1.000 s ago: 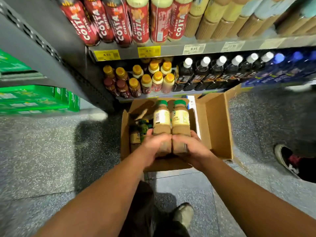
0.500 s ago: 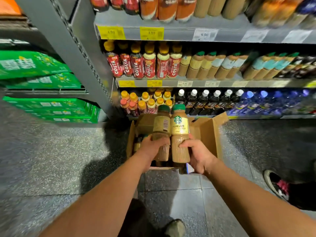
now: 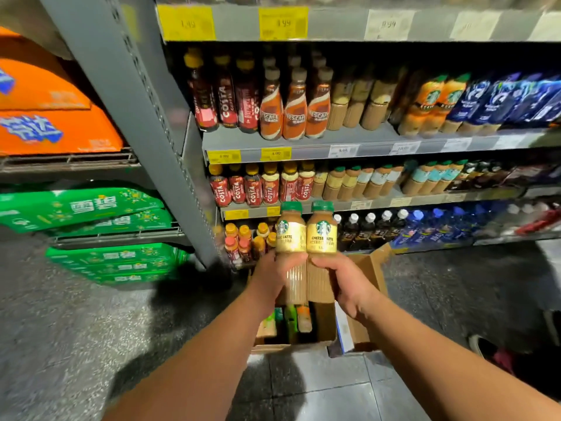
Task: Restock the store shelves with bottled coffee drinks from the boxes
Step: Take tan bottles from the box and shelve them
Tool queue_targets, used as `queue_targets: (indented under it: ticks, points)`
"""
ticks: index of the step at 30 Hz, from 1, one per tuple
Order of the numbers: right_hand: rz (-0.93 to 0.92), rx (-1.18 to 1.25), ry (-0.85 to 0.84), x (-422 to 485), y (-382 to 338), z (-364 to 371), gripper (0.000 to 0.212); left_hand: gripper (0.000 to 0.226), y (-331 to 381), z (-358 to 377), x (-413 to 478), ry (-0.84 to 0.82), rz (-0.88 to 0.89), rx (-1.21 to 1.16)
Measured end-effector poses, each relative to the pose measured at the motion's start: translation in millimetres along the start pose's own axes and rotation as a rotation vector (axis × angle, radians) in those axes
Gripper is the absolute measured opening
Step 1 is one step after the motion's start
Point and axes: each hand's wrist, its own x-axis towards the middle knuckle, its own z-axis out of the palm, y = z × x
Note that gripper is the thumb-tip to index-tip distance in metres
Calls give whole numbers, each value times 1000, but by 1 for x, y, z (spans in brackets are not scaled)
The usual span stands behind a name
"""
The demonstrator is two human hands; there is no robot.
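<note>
**Two cheese latte bottles held over the box; the matching shelf row lies up and to the right.**

I find the left bottle and the right bottle upright, long axes vertical, sides touching and green caps up. They are held above the open cardboard box, in front of the lowest shelf. My left hand curls round the lower body of the left bottle, and my right hand round the right one. Similar green-capped bottles stand one shelf higher, up and right of both hands, so I judge the right hand nearer. Red Costa bottles stand just left of that row. The shelf ledge lies between hands and row, and I judge the bottles must rise over it. More bottles remain in the box. A shoe stands well apart at the right.
</note>
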Motion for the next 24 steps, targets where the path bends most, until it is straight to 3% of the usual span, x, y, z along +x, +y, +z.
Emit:
queue_targets:
  ticks: [4,7,11,17,22,24]
  points:
    - [-15,-36,34,-7,-17,23,59,32,31,-9,-5,-19,-67,-120]
    - [-61,-54,76,-12,-28,36,59,59,44,-19,-8,-47,-93,-85]
    - [-96,-73,93,-19,-40,50,58,32,59,-32,-15,-34,3,24]
    - [-157,-58,64,-40,-56,58,52,32,80,-24,-25,-25,54,21]
    - [-195,-67,108,-62,-77,43,32,75,92,6,-29,-23,72,40]
    - [-218,-65,122,-69,-85,32,33,67,96,23,-29,-34,107,47]
